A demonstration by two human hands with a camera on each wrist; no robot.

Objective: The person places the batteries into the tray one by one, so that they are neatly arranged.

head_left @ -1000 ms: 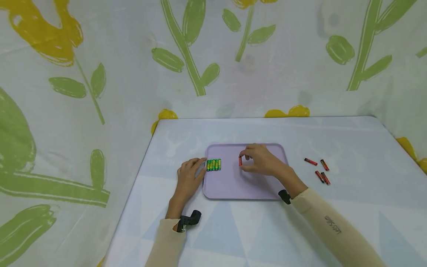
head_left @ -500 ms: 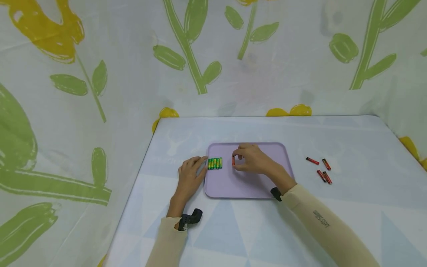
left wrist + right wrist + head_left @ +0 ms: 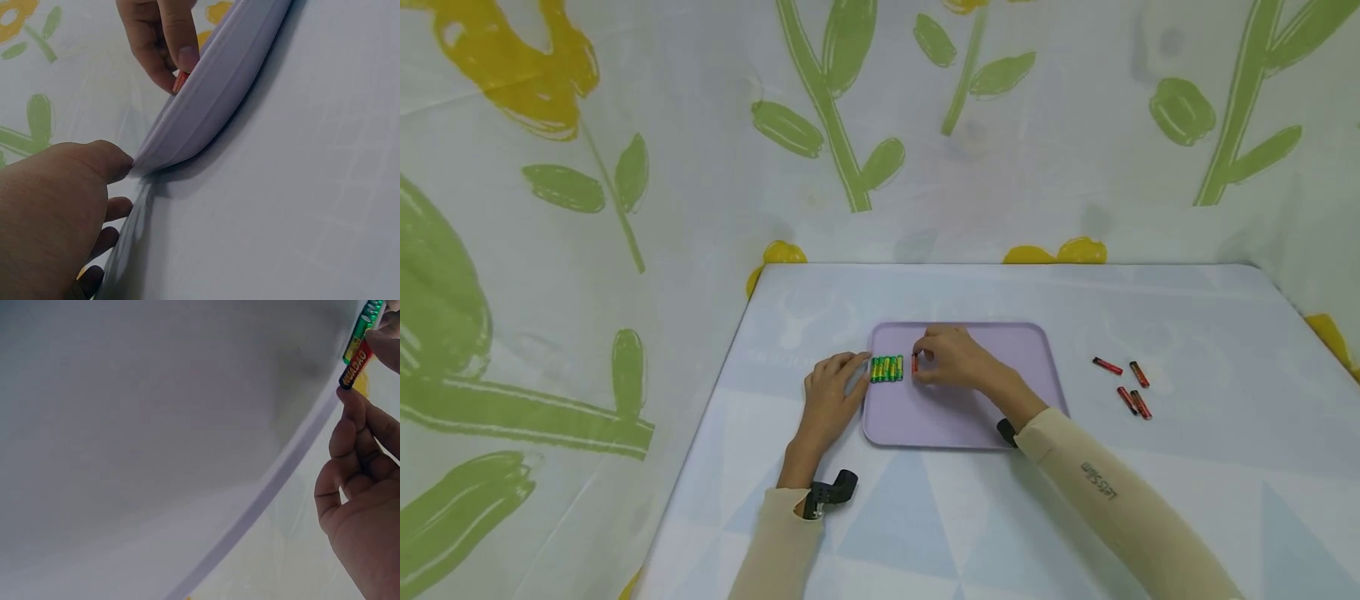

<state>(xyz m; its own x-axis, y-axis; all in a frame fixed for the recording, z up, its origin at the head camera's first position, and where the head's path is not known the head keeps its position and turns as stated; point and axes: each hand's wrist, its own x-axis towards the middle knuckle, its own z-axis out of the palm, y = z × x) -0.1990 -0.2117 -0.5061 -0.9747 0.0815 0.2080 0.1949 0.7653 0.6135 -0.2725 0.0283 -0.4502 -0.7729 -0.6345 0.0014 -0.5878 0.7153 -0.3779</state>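
Note:
My right hand [image 3: 957,360] pinches a red battery [image 3: 914,363] with a black end between thumb and fingertip, over the purple tray [image 3: 925,425]. In the right wrist view that red battery [image 3: 357,364] hides part of the green ones. Several green batteries [image 3: 887,368] stand side by side in a row at the tray's left side, just left of the held one. My left hand [image 3: 831,396] rests beside the tray's left edge, fingers relaxed. The left wrist view shows its thumb [image 3: 112,161] touching the tray rim [image 3: 206,75].
Several loose red batteries [image 3: 1126,390] lie on the table to the right of the tray. The pale patterned table [image 3: 1195,333] meets a curtain printed with flowers [image 3: 842,167] at the back. Each wrist wears a black camera strap [image 3: 829,492].
My right hand has carried the red battery leftward across the tray, close to the green row. The left hand has stayed in place. The head view has shifted slightly.

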